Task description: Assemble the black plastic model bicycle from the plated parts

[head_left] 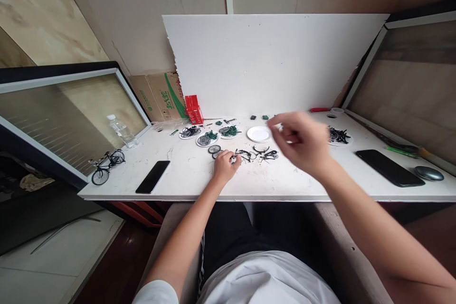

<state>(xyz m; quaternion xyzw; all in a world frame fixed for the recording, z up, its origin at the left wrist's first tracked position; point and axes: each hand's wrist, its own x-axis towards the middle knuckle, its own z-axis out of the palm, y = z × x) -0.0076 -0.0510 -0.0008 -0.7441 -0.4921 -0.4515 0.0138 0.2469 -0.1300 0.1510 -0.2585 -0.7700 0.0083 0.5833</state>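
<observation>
The left hand (226, 167) pinches a tiny part (233, 158) beside black bike bits (272, 154) on the table (192, 175). The right hand (302, 140) curls, too blurry to tell what it holds. Green writing marks the cardboard box (151, 95).

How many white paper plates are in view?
5: three clustered plates left of centre, a centre plate left of the right hand, a right-side plate partly behind it. That hand may hide more.

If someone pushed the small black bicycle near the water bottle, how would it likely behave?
The bicycle would probably roll, since it rests on two wheels. Its narrow footing suggests it could tip sideways. Its thin, open build looks light and fragile.
</observation>
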